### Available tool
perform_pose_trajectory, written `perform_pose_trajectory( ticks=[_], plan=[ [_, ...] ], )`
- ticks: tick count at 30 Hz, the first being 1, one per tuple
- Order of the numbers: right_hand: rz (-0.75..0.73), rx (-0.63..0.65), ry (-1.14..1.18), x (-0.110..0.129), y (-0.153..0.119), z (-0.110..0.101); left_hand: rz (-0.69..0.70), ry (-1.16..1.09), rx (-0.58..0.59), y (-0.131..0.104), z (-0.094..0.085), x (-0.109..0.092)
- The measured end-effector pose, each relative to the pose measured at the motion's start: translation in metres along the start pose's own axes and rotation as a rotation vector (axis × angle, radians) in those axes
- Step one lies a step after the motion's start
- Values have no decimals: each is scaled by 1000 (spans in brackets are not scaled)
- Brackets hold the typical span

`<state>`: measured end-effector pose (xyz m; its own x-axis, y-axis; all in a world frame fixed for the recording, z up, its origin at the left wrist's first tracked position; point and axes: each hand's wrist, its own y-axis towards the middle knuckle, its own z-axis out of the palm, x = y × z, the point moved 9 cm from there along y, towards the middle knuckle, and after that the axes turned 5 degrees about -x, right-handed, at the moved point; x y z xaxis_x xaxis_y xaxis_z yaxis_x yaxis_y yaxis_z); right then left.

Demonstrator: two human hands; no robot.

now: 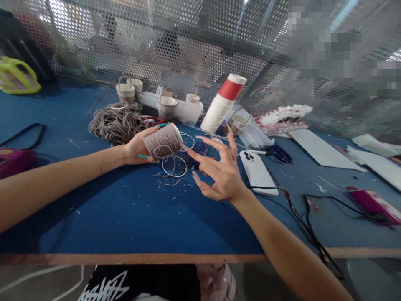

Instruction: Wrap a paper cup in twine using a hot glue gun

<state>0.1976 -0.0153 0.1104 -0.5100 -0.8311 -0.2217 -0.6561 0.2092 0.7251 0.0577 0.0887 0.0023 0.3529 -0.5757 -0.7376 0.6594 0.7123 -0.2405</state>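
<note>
A paper cup wrapped in brown-grey cord (pixel 164 142) lies tilted on its side in my left hand (pixel 140 146), whose fingers wrap around it. A thin ring of cord shows against its side. My right hand (pixel 219 167) is open, its fingers spread. Its index fingertip is at the cup's right end; whether it touches cannot be made out. Pale loops of cord (pixel 174 167) lie on the table just below the cup. Behind my left hand is a heap of grey-brown cord (pixel 116 122).
Small cord-wrapped baskets (pixel 167 107) stand at the back beside a tilted stack of paper cups (pixel 223 102). A white phone (pixel 258 172) lies right of my right hand. Magenta glue guns (pixel 374 205) with black cables sit at both sides. Perforated metal screens the blue table (pixel 140 217).
</note>
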Motion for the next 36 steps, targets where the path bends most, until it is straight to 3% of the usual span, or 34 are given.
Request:
perform_pose_trajectory(
  ticks=[7, 11, 17, 20, 30, 36],
  plan=[
    [-28, -101, 85, 0, -2, -11, -16, -24, 52, 0, 1, -1],
    [43, -144, 104, -4, -3, -14, -20, -29, 91, 0, 3, -2],
    [82, 115, 19, -6, -1, 14, -20, -28, 112, 0, 3, -1],
    [94, 166, 43, -7, -2, 18, -26, -29, 100, 0, 2, 0],
    [12, 50, 43, -7, -3, 7, -41, -79, 116, 2, -6, -1],
    [16, -112, -15, -5, -1, -8, -42, -101, 152, 3, -4, -1]
  ],
)
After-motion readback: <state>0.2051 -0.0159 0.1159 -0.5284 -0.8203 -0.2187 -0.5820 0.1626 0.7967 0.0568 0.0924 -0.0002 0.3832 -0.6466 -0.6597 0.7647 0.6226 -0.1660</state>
